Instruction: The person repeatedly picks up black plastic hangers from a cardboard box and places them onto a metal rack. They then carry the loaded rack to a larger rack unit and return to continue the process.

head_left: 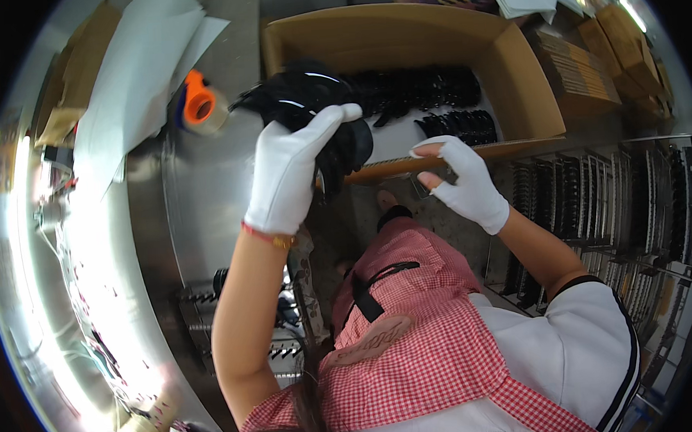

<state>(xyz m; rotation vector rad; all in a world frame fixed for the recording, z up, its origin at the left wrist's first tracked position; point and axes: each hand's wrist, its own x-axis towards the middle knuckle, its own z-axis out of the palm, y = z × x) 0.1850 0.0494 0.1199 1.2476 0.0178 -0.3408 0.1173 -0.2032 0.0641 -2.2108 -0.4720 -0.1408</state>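
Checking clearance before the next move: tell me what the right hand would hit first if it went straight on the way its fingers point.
The right hand points left along the near wall of the cardboard box. Going straight on, it would probably first meet the bundle of black glossy parts held by the left hand, though depth is unclear.

Left hand (293, 172): white glove, red wrist cord.
Right hand (465, 182): white glove.
Torso: red-checked apron, white dark-trimmed short sleeve.
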